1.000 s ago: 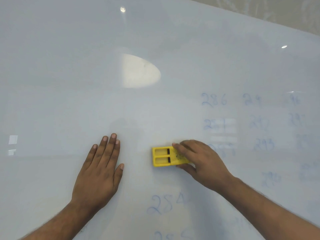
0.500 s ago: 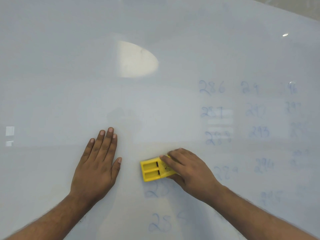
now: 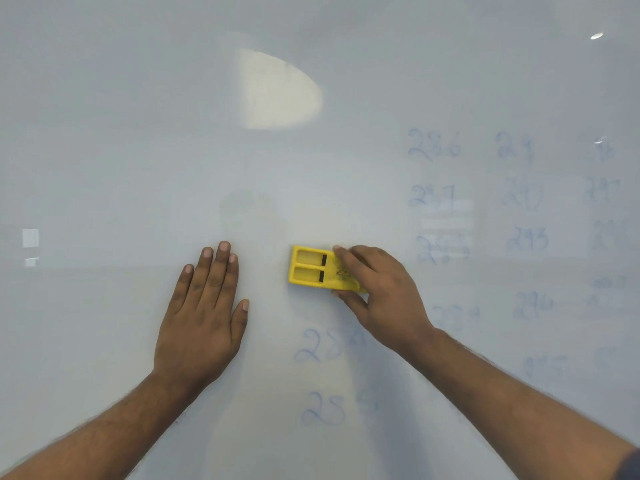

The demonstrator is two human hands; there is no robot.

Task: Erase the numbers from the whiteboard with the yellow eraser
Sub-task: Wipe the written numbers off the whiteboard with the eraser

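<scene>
The whiteboard fills the view. Faint blue numbers stand in columns on its right half, and two more numbers lie below the middle, partly smudged. My right hand grips the yellow eraser, pressing it flat on the board just above those lower numbers. The fingers cover the eraser's right end. My left hand rests flat on the board to the eraser's left, fingers together, holding nothing.
A bright oval light reflection sits on the upper middle of the board. Small square reflections show at the left edge. The board's left half carries no writing.
My right hand slid the eraser down and left over a number, then back up a little. The left hand stayed flat in place. The view shifted slightly.
</scene>
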